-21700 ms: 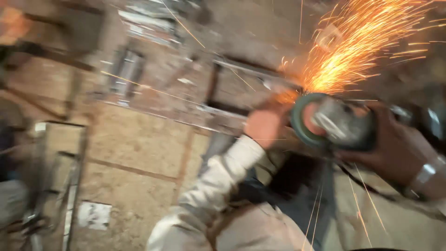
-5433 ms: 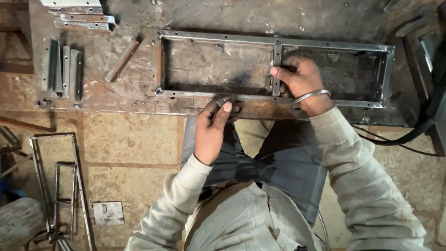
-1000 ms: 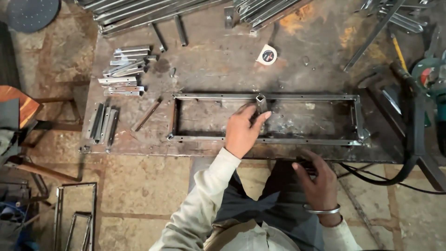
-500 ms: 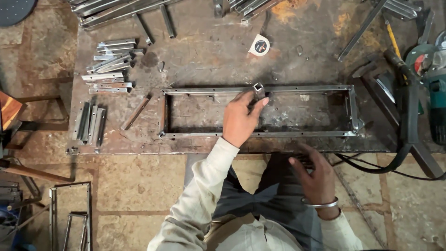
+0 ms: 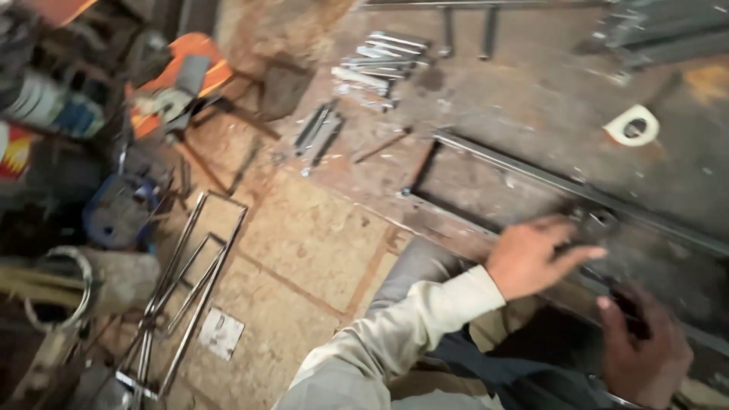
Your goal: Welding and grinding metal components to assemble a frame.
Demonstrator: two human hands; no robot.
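A long rectangular steel frame (image 5: 531, 178) lies on the rusty metal worktable (image 5: 531, 91), blurred in this head view. My left hand (image 5: 535, 257), in a pale sleeve, reaches over the frame's near rail, thumb and fingers around a short square tube piece (image 5: 598, 220) standing on the frame. My right hand (image 5: 645, 351) hangs low at the bottom right, below the frame, fingers curled. Something thin and dark shows by its fingertips, but blur hides whether the hand grips it.
A stack of short steel bars (image 5: 380, 57), some flat strips (image 5: 319, 133) and a white tape roll (image 5: 632, 125) lie on the table. On the tiled floor to the left lie thin rod frames (image 5: 190, 266), an orange stool (image 5: 194, 68) and blue clutter (image 5: 121, 212).
The view has swung left and tilted, bringing the floor and stool into sight. My left hand stays at the tube piece on the frame; my right hand stays low.
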